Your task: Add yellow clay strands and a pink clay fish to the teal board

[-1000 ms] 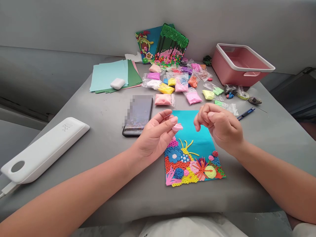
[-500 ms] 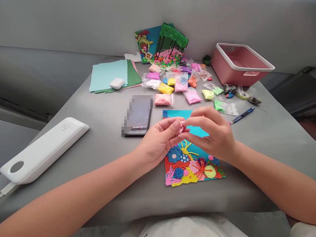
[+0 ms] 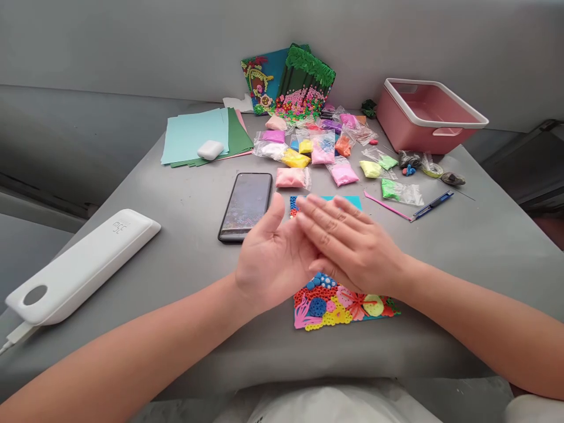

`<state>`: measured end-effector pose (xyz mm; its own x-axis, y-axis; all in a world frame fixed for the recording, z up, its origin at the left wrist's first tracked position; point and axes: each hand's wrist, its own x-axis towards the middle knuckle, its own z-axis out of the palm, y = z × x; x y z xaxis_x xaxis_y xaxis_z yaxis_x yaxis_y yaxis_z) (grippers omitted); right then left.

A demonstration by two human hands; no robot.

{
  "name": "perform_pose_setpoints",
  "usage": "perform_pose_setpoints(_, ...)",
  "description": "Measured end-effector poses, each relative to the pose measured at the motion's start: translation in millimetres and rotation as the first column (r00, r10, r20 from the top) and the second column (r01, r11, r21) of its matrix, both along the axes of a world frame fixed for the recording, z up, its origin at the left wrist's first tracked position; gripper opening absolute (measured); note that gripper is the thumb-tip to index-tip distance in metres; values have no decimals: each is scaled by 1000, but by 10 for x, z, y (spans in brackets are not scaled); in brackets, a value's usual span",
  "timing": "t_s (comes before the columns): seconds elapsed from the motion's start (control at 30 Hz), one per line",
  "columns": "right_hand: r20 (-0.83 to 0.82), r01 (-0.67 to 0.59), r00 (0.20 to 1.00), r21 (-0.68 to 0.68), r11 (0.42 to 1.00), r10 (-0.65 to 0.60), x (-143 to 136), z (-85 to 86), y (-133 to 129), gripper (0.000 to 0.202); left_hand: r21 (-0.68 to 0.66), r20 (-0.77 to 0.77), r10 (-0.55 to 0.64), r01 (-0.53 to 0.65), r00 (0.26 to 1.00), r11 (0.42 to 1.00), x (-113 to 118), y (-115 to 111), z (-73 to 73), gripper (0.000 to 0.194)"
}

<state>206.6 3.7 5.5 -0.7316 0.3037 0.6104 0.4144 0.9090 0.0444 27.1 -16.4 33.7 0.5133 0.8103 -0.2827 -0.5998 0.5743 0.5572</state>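
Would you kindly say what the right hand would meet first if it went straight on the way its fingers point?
Probably the raised thumb of the left hand: the right hand lies across that palm, fingers aimed that way. Depth is unclear, so it might pass over, towards the phone.

1. Clay relief picture (image 3: 352, 322): rectangular, laid flat on grey tabletop (image 3: 189, 258); middle hidden from view.
2. Far edge: bare turquoise backing (image 3: 348, 201) at right, blue ringed beadwork (image 3: 294, 204) at left corner.
3. Near-left corner: pink branching strands (image 3: 303, 314), beside dark blue dome (image 3: 318, 306).
4. Near edge, centre: yellow ringed cluster (image 3: 338, 315), touching small pink ball (image 3: 331, 306).
5. Near right: pale yellow-green disc (image 3: 373, 305).
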Motion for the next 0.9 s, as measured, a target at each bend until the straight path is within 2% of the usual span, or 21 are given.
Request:
perform_pose_setpoints(0.07, -30, 76, 997, 32, 997, -75, 13, 9, 0, 54, 8, 9, 48, -48, 999, 999, -10, -5, 22, 63)
perform_pose_setpoints(0.1, -47, 74, 996, 51, 996, -71, 14, 12, -3, 52, 11, 17, 81, -81, 997, 997, -17, -7, 31, 66)
perform_pose_setpoints(0.17, -52, -14, 998, 80, 997, 18, 3, 13, -15, 48, 13, 39, 98, -99, 994, 995, -34, -12, 41, 73)
perform_pose_setpoints(0.23, -22, -80, 996, 75, 994, 82, -19, 9, -29, 50, 10, 59, 34, -35, 998, 999, -47, -11, 44, 75)
perform_pose_setpoints(0.3, -3, -39, 999, 48, 998, 40, -28, 6, -33, 56, 16, 61, -26, 25, 998, 1000, -55, 2, 48, 74)
perform_pose_setpoints(0.33, -11, 3, 1000, 39, 999, -2, -23, 6, -31, 58, 22, 56, -19, 18, 998, 1000, -60, 16, 53, 73)
perform_pose_setpoints(0.4, -59, 51, 997, 45, 998, -48, -5, 11, -27, 55, 50, 47, 66, -69, 997, 996, -68, 48, 73, 70)
perform_pose_setpoints(0.47, -95, -13, 995, 84, 996, 21, -1, 19, -28, 47, 84, 60, 119, -124, 991, 989, -72, 74, 96, 68)
perform_pose_setpoints(0.57, -61, -147, 986, 120, 982, 155, -37, 25, -38, 43, 78, 78, 40, -46, 996, 996, -59, 79, 116, 71)
perform_pose_setpoints(0.63, -55, -97, 993, 107, 990, 103, -58, 23, -37, 50, 55, 99, -32, 27, 995, 998, -45, 72, 119, 75)
perform_pose_setpoints(0.7, -85, 0, 996, 89, 996, 8, -56, 24, -29, 58, 58, 116, -21, 14, 993, 998, -37, 75, 117, 76)
perform_pose_setpoints(0.73, -96, 10, 995, 89, 996, -1, -49, 28, -26, 59, 67, 119, 7, -15, 993, 998, -36, 83, 115, 76)
perform_pose_setpoints(0.8, -69, -74, 994, 117, 990, 82, -40, 45, -29, 53, 82, 105, 51, -59, 993, 995, -34, 102, 104, 74)
perform_pose_setpoints(0.87, 8, -173, 985, 151, 973, 174, -49, 65, -37, 48, 78, 81, 32, -38, 996, 996, -26, 119, 93, 74)
perform_pose_setpoints(0.9, 38, -175, 984, 162, 971, 171, -57, 74, -39, 48, 67, 71, 13, -17, 997, 998, -20, 124, 91, 74)
